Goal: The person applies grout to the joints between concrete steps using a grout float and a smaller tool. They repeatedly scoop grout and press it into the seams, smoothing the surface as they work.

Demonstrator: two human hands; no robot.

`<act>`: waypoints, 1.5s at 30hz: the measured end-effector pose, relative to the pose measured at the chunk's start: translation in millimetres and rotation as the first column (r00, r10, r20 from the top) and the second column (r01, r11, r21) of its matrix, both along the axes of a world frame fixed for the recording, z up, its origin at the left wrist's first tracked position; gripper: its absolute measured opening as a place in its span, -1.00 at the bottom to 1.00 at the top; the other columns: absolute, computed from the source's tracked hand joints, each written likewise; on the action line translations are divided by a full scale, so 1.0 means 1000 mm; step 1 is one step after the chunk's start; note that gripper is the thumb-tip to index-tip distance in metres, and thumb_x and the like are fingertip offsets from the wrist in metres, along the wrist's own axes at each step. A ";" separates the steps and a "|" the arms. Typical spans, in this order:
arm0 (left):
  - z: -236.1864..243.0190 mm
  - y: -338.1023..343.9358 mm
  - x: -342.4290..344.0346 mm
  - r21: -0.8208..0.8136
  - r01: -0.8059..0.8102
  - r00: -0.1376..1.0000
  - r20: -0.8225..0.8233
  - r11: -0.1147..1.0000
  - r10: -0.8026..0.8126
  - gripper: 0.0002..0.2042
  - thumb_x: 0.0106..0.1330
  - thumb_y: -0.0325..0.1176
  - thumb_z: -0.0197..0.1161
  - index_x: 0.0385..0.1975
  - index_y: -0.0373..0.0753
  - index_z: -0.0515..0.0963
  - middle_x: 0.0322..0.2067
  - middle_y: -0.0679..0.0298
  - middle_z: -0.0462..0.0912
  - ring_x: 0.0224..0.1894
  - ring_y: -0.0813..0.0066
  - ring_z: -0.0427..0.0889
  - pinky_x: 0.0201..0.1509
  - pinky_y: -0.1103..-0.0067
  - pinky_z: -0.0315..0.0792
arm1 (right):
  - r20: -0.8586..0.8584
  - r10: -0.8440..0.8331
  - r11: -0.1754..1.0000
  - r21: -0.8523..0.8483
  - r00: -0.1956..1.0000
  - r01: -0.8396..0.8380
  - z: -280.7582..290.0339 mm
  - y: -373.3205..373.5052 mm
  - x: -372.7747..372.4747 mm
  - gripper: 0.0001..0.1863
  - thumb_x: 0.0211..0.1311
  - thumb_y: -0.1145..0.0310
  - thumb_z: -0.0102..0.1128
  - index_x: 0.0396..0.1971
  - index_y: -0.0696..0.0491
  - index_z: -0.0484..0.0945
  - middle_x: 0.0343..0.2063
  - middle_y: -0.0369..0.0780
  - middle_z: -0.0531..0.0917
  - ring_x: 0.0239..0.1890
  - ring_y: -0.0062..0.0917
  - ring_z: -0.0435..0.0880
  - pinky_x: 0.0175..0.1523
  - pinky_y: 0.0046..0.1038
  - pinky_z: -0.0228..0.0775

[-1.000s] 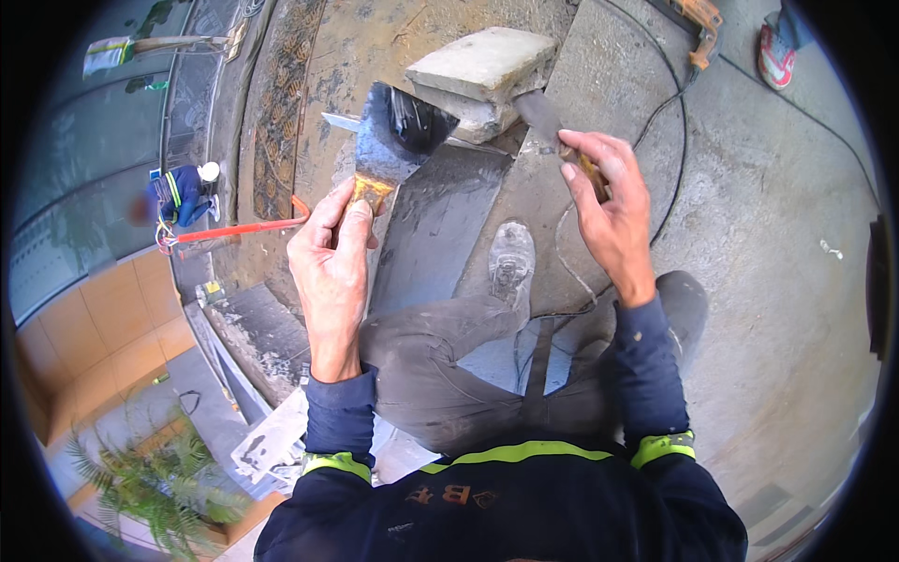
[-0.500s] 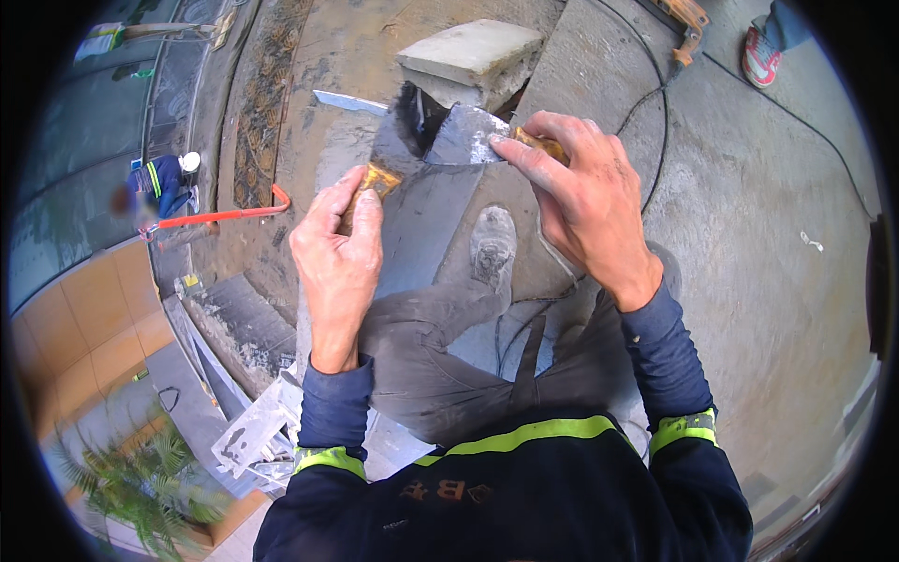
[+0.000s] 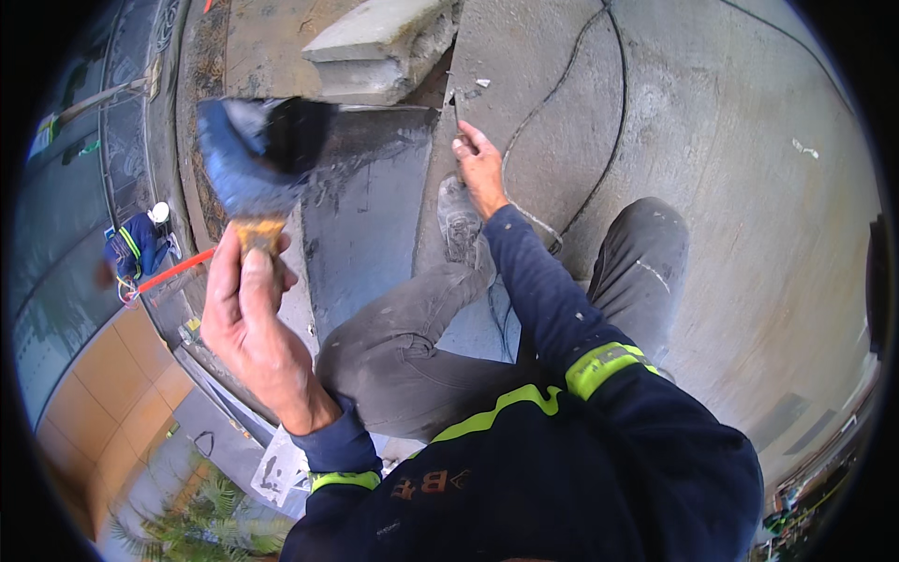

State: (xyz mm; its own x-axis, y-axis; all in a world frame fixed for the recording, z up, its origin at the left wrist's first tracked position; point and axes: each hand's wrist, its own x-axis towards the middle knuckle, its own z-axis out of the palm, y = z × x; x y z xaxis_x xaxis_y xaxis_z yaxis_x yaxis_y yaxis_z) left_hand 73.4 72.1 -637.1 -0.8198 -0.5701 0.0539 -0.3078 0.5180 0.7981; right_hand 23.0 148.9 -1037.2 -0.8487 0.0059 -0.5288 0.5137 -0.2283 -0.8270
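Raised at the left, my left hand grips the yellow handle of a putty knife. Its wide blade carries a dark, wet-looking lump and is smeared by motion. Farther off and lower, my right hand is closed around a second putty knife, seen nearly edge-on, with its tip close to the floor by some small pale crumbs. A smooth grey slab lies between the two hands, beside my shoe.
A thick pale concrete block sits beyond the slab. Black cable loops across the concrete floor at right. A co-worker in a white helmet crouches at far left near a red bar. Palm leaves show at lower left.
The two putty knives have moved apart. My left hand has come left and closer with the loaded blade; my right hand has reached left and down toward the floor. The view has shifted right.
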 end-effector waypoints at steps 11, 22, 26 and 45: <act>-0.006 -0.012 0.013 -0.011 0.003 1.000 0.019 1.000 -0.003 -0.58 0.59 -0.33 0.12 0.24 -0.56 0.50 -0.08 -0.02 0.70 -0.15 0.45 0.59 -0.11 0.54 0.44 | 0.182 -0.199 0.973 -0.077 0.963 0.216 -0.012 -0.087 0.019 -0.44 0.43 0.45 0.38 0.41 0.02 0.58 0.06 -0.23 0.57 -0.04 -0.56 0.67 0.12 -0.48 0.61; -0.003 -0.016 0.012 0.042 0.024 1.000 0.006 0.999 -0.024 -0.55 0.54 -0.29 0.19 0.22 -0.57 0.52 -0.16 -0.05 0.72 -0.16 0.38 0.67 -0.10 0.51 0.46 | 0.077 -0.137 0.990 0.051 0.988 0.133 -0.007 -0.087 0.019 -0.49 0.42 0.36 0.39 0.35 -0.04 0.65 0.02 -0.18 0.61 -0.05 -0.46 0.71 0.10 -0.38 0.62; -0.003 -0.015 0.013 0.018 -0.014 1.000 -0.019 1.000 0.014 -0.55 0.54 -0.29 0.19 0.22 -0.58 0.52 -0.17 -0.05 0.72 -0.19 0.39 0.64 -0.10 0.51 0.46 | 0.068 -0.077 0.994 0.083 0.995 0.072 -0.006 -0.082 0.023 -0.50 0.36 0.35 0.42 0.30 -0.07 0.69 0.00 -0.18 0.64 -0.06 -0.45 0.70 0.10 -0.36 0.61; -0.001 -0.012 0.011 0.024 0.084 0.996 0.011 0.996 -0.084 -0.56 0.57 -0.26 0.13 0.22 -0.54 0.49 -0.09 0.02 0.66 -0.12 0.42 0.53 -0.06 0.52 0.38 | 0.129 0.106 0.977 0.170 0.986 -0.128 -0.032 -0.033 -0.015 -0.55 0.41 0.22 0.26 0.22 0.04 0.72 0.00 -0.03 0.83 0.03 -0.34 0.80 0.17 -0.35 0.57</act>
State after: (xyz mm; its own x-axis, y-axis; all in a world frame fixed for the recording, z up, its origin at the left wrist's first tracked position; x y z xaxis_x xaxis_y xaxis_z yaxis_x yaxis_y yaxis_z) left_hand 84.1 60.3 -637.8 -0.8654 -0.5001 0.0314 -0.2733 0.5236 0.8070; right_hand 8.1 115.7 -1069.1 -0.7806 0.0129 -0.6250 0.6248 -0.0161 -0.7806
